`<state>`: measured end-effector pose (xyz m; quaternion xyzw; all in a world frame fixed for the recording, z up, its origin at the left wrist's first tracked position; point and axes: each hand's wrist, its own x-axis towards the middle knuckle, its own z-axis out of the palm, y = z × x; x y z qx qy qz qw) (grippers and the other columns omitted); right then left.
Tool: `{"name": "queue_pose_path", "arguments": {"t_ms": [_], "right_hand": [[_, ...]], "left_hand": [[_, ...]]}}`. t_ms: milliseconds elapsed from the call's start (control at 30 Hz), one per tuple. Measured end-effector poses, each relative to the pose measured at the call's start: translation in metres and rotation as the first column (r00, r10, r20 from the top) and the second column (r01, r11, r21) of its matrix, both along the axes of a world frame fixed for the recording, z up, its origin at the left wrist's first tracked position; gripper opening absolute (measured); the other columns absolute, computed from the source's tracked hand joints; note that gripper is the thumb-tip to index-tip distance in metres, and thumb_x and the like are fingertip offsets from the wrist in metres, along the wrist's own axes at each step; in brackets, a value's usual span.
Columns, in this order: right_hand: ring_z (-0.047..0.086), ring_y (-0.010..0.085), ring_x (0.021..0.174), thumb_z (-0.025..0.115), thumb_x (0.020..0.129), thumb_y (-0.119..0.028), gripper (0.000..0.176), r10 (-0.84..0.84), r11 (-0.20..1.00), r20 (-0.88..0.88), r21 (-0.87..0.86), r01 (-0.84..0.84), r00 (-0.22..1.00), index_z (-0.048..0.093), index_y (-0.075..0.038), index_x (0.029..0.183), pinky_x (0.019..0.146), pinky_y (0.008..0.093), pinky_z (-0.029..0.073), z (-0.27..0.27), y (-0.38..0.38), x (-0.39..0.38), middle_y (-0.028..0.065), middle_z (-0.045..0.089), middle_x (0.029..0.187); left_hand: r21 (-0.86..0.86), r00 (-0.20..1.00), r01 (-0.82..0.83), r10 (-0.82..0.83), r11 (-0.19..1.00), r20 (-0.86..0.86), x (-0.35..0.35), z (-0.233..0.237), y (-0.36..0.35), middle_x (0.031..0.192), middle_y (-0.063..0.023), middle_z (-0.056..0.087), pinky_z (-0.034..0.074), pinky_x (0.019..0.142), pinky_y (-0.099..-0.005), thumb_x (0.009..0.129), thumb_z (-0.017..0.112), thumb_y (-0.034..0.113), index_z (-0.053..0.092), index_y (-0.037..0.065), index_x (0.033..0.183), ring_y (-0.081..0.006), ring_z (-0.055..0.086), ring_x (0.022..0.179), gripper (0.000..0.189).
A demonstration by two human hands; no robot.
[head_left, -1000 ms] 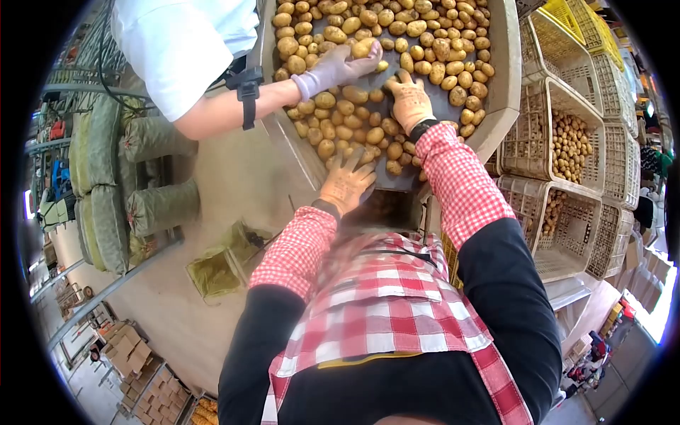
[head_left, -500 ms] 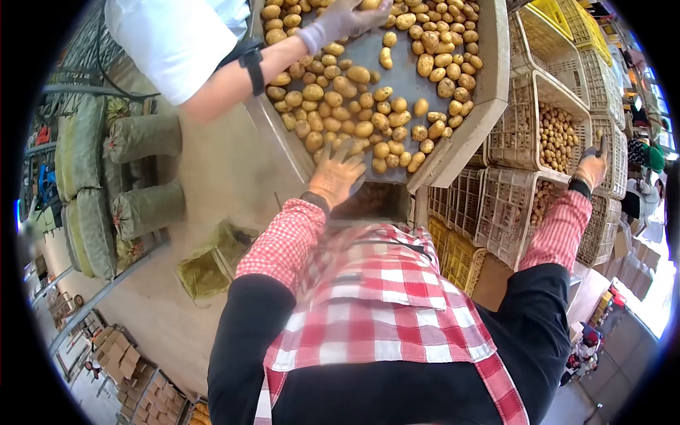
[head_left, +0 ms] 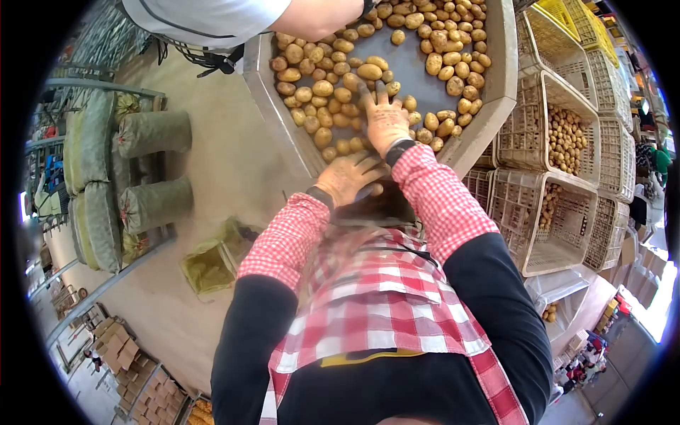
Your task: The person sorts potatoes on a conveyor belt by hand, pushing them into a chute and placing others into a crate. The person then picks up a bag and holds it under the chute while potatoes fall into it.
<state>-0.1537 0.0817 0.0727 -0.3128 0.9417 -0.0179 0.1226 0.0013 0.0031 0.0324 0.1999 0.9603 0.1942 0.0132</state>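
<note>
Many potatoes (head_left: 322,88) lie on the grey sorting tray (head_left: 265,110), whose near end narrows toward my apron. My right hand (head_left: 387,122), in an orange glove with dark fingertips, reaches over the potatoes near the tray's narrow end. Its fingers are apart and touch the potatoes; whether one lies under the palm is hidden. My left hand (head_left: 347,177), gloved the same way, rests at the tray's near lip with its fingers stretched to the right. A rounded, potato-coloured thing shows by its fingertips, partly hidden.
A co-worker's arm (head_left: 319,18) reaches in at the top left. Plastic crates (head_left: 524,134) are stacked at the right, two holding small potatoes (head_left: 567,142). Filled sacks (head_left: 156,134) stand at the left. An open yellow-green bag (head_left: 205,269) sits on the floor.
My right hand has come from the crates at the right onto the potatoes. My left hand has moved slightly right and down. The co-worker's arm has shifted up, its hand leaving view.
</note>
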Motion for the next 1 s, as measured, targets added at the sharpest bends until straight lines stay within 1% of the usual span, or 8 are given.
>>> {"name": "queue_pose_path", "arguments": {"t_ms": [167,267,467,633,733,833,900,1000], "right_hand": [[0.054,0.0459,0.129,0.063,0.092,-0.010,0.069,-0.091,0.992,-0.079,-0.095,0.084,0.993,0.040,-0.023,0.156,0.097,0.0473,0.057,-0.026,-0.015,-0.014,0.0085,0.040,0.161],[0.055,0.0468,0.125,0.064,0.088,-0.008,0.055,-0.117,0.986,-0.095,-0.133,0.104,0.989,0.054,-0.018,0.141,0.092,0.0469,0.060,-0.028,-0.016,-0.008,0.0083,0.045,0.155],[0.055,0.0442,0.125,0.063,0.088,-0.007,0.045,-0.004,0.994,0.033,-0.105,0.007,0.999,0.061,-0.022,0.130,0.087,0.0466,0.062,-0.041,-0.008,0.013,0.0080,0.045,0.150],[0.057,0.0400,0.123,0.062,0.086,-0.002,0.043,0.025,0.993,0.156,-0.115,-0.007,0.987,0.065,-0.022,0.124,0.091,0.0463,0.059,-0.024,-0.006,-0.005,0.0091,0.052,0.140],[0.061,0.0364,0.115,0.058,0.083,0.006,0.047,0.006,0.841,0.122,-0.537,0.061,0.992,0.067,-0.020,0.121,0.092,0.0458,0.054,-0.036,0.010,0.002,0.0109,0.061,0.123],[0.061,0.0372,0.115,0.057,0.085,0.003,0.042,0.075,0.828,0.124,-0.561,0.007,0.989,0.066,-0.015,0.122,0.092,0.0479,0.054,-0.041,0.025,0.012,0.0138,0.061,0.124],[0.063,0.0384,0.111,0.061,0.085,-0.002,0.037,0.044,0.789,-0.056,-0.611,-0.069,0.997,0.067,-0.012,0.120,0.091,0.0501,0.054,-0.050,0.042,0.023,0.0147,0.064,0.120],[0.065,0.0390,0.103,0.067,0.081,-0.004,0.036,0.051,0.764,-0.061,-0.641,-0.079,0.997,0.071,-0.014,0.115,0.088,0.0492,0.054,0.023,0.104,0.023,0.0120,0.068,0.113]], "left_hand": [[-0.072,0.996,-0.081,0.083,0.994,0.016,0.001,-0.003,0.003,0.131,-0.0058,0.058,0.055,0.097,-0.0420,0.092,0.065,0.035,0.062,0.020,0.128,-0.0268,0.055,0.126,0.039],[-0.084,0.994,-0.091,0.096,0.992,0.054,0.000,-0.002,0.004,0.126,-0.0066,0.060,0.055,0.093,-0.0397,0.091,0.065,0.033,0.066,0.017,0.121,-0.0260,0.056,0.121,0.034],[-0.104,0.996,0.001,0.009,0.995,0.092,0.002,-0.012,0.002,0.116,-0.0045,0.064,0.053,0.094,-0.0362,0.091,0.065,0.029,0.068,0.015,0.112,-0.0237,0.059,0.114,0.025],[-0.066,0.994,-0.076,0.081,0.995,0.077,0.001,-0.010,0.004,0.116,-0.0019,0.064,0.054,0.093,-0.0388,0.092,0.064,0.030,0.067,0.018,0.115,-0.0229,0.059,0.115,0.027],[-0.067,0.992,-0.068,0.075,0.995,0.099,0.003,-0.013,0.002,0.119,-0.0012,0.066,0.054,0.093,-0.0400,0.092,0.065,0.030,0.067,0.020,0.117,-0.0229,0.059,0.117,0.028],[-0.119,0.991,-0.041,0.055,0.992,0.121,0.004,-0.014,0.005,0.124,-0.0021,0.067,0.054,0.095,-0.0404,0.092,0.065,0.030,0.069,0.019,0.119,-0.0236,0.059,0.119,0.029],[-0.059,0.992,-0.059,0.065,0.996,0.104,0.003,-0.017,0.002,0.122,-0.0030,0.067,0.053,0.096,-0.0406,0.092,0.066,0.030,0.069,0.018,0.117,-0.0248,0.059,0.118,0.029],[-0.040,0.996,-0.057,0.060,0.998,0.064,0.001,-0.008,0.002,0.121,-0.0036,0.068,0.054,0.094,-0.0409,0.092,0.065,0.028,0.070,0.016,0.115,-0.0248,0.060,0.117,0.027]]}}
